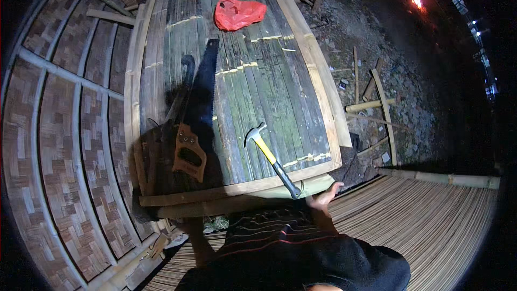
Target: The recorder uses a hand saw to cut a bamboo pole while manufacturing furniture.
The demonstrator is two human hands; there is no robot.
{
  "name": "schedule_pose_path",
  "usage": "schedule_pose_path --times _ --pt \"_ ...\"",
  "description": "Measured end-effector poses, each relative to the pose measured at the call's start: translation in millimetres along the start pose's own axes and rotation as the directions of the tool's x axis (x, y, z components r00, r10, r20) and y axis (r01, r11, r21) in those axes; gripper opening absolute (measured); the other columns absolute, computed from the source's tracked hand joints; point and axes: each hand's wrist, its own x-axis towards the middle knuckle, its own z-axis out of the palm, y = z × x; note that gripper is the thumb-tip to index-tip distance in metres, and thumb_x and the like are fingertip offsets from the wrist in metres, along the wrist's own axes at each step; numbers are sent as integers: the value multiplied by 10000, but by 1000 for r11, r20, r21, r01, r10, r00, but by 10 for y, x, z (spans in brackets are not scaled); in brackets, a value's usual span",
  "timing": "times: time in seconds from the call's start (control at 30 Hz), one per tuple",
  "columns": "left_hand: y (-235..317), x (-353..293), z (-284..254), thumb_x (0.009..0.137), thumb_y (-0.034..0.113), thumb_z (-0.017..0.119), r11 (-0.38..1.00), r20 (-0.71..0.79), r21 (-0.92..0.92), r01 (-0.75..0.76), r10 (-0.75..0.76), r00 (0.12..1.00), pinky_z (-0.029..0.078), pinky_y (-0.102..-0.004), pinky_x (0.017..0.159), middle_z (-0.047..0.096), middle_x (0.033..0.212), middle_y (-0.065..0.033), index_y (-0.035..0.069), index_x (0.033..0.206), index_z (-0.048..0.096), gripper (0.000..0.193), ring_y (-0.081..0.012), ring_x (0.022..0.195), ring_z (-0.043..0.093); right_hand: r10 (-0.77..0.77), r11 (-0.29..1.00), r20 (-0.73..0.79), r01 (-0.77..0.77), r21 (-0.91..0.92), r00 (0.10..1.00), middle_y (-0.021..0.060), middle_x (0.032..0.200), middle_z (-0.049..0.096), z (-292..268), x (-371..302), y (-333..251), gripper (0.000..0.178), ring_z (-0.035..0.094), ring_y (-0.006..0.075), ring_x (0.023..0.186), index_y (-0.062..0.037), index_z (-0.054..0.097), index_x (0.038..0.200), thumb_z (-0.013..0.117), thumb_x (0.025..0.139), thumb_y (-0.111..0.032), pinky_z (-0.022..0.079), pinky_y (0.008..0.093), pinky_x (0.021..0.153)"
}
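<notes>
My right hand (323, 198) is cupped from below round the right end of a thick, pale green bamboo pole (269, 190) along the near edge of the bamboo-slat table (280, 102). My left forearm (200, 245) reaches toward the pole's left part; that hand is in deep shadow, its fingers hidden. A claw hammer (272, 157) with a yellow and black handle lies on the table, its handle end overhanging the near edge. To the left lies a handsaw (196, 113) with a wooden grip, beside a dark, hook-ended tool (180, 89) mostly in shadow.
A crumpled red plastic bag (238, 14) lies at the table's far end. Woven bamboo wall panels (59, 124) stand close on the left. Rubble ground with loose bamboo pieces (383, 113) is on the right, with a fire (417, 0) farther off. A slatted bamboo surface (431, 205) lies near right.
</notes>
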Motion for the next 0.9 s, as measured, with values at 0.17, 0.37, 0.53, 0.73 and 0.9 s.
schedule_pose_path --times 0.17,0.37,0.53,0.73,0.9 --pt "-406 153 149 963 783 356 966 -157 101 -237 251 955 477 -585 1064 507 1495 -188 138 1511 471 854 -374 1310 539 -146 989 30 146 -24 989 160 1465 564 -170 136 -11 946 581 354 1272 38 497 1446 463 962 -774 460 538 1108" --pt "-351 106 278 962 787 354 973 -104 100 -209 219 970 482 -580 1057 522 1476 -184 134 1500 478 855 -371 1295 550 -5 998 -29 6 57 1000 159 1467 574 273 -8 -5 967 556 362 1306 -24 518 1468 544 894 -803 427 562 1109" --pt "-356 122 276 961 790 352 972 -51 98 -213 218 975 487 -575 1052 534 1460 -180 130 1490 484 856 -369 1282 558 28 995 -74 -34 -93 997 98 1489 564 23 8 -113 992 532 331 1335 -73 520 1476 530 861 -851 404 529 1133" --pt "-409 157 234 960 793 349 978 -27 79 -191 193 981 493 -570 1045 549 1441 -176 126 1478 492 857 -366 1267 569 56 988 -51 -63 -141 997 80 1510 532 649 -351 -149 1018 485 312 1375 -82 501 1486 490 856 -882 376 533 1148" --pt "-430 144 214 958 796 347 981 -31 72 -182 184 982 497 -566 1039 561 1425 -172 122 1468 498 858 -363 1254 577 74 990 -34 -77 -118 997 69 1413 610 550 -271 -154 955 549 297 1306 -75 570 1406 477 880 -867 429 502 1103"
